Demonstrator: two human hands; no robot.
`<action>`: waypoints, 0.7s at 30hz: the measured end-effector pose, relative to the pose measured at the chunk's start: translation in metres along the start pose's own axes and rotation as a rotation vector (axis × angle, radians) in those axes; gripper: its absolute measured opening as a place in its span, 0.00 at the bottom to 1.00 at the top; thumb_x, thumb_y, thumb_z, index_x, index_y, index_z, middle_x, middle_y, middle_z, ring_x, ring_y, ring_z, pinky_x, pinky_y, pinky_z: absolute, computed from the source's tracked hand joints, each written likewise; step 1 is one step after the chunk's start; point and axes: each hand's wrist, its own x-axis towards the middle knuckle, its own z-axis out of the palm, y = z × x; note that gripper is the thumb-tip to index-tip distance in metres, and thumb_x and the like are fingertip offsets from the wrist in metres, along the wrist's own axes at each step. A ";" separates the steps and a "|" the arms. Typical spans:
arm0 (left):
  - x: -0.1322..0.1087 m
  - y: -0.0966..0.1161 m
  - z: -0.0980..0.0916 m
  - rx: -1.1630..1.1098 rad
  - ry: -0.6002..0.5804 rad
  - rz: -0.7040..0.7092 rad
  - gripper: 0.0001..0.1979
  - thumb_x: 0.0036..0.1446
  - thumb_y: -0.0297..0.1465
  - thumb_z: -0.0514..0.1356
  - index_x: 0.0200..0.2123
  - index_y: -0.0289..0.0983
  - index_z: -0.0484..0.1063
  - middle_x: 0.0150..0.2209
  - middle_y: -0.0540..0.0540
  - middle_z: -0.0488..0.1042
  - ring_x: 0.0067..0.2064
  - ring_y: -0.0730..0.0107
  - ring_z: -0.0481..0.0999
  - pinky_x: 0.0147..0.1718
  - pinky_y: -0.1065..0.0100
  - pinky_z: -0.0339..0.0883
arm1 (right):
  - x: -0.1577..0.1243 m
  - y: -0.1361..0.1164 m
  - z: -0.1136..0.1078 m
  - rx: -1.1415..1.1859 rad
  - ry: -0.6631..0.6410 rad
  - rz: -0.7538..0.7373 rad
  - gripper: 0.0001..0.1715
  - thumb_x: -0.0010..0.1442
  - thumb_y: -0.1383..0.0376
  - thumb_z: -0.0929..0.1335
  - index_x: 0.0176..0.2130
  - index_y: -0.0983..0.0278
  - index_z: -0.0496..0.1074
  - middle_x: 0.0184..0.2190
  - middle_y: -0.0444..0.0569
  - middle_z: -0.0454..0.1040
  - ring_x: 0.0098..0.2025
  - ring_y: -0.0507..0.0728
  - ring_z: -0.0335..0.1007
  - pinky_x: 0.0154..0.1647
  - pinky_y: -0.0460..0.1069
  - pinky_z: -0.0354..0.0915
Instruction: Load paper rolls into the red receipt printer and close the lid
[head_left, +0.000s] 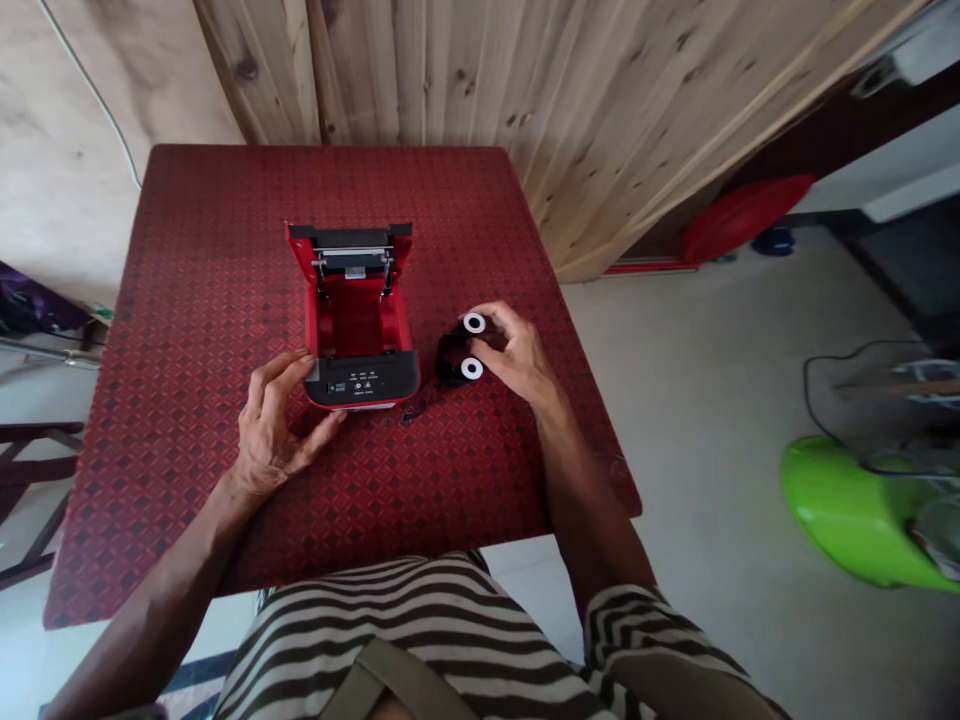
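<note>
A small red and black printer [357, 320] stands on the red patterned table [210, 260] with its lid swung up, showing an empty red bay. My left hand [274, 425] rests beside its front left corner, fingers apart, fingertips touching the black front panel. My right hand [516, 352] is just right of the printer, fingers curled round a black ribbon roll with two white cores [463, 350], which sits on or just above the cloth.
A wooden plank wall rises behind the table. To the right the floor holds a green plastic object [855, 515], a red object [739, 215] by the wall and a cable. A dark chair frame [30, 470] stands at the left edge.
</note>
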 end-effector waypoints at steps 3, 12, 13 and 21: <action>0.000 0.000 0.000 0.000 0.003 0.004 0.41 0.59 0.38 0.74 0.70 0.38 0.62 0.60 0.35 0.74 0.62 0.53 0.77 0.59 0.53 0.79 | -0.006 -0.003 -0.008 -0.002 -0.028 0.038 0.23 0.55 0.62 0.71 0.51 0.58 0.73 0.50 0.51 0.83 0.51 0.61 0.81 0.57 0.62 0.75; 0.001 0.001 -0.001 -0.010 -0.019 -0.001 0.41 0.60 0.39 0.73 0.71 0.39 0.61 0.60 0.34 0.74 0.62 0.51 0.77 0.59 0.50 0.79 | -0.074 -0.025 -0.015 -0.072 0.049 0.130 0.20 0.58 0.61 0.75 0.51 0.57 0.75 0.52 0.51 0.81 0.47 0.59 0.80 0.53 0.59 0.77; 0.001 0.001 -0.001 -0.007 -0.023 -0.005 0.40 0.61 0.39 0.73 0.71 0.41 0.61 0.60 0.34 0.74 0.62 0.51 0.77 0.59 0.50 0.79 | -0.076 -0.023 -0.007 -0.043 0.028 0.138 0.25 0.58 0.60 0.76 0.54 0.57 0.75 0.55 0.52 0.81 0.49 0.60 0.80 0.54 0.60 0.77; -0.003 0.001 0.001 0.015 -0.030 -0.016 0.39 0.63 0.41 0.71 0.71 0.41 0.60 0.60 0.37 0.74 0.62 0.53 0.77 0.60 0.53 0.79 | -0.079 -0.050 -0.005 -0.050 -0.007 0.076 0.17 0.64 0.59 0.75 0.53 0.56 0.80 0.49 0.48 0.84 0.48 0.61 0.82 0.53 0.59 0.76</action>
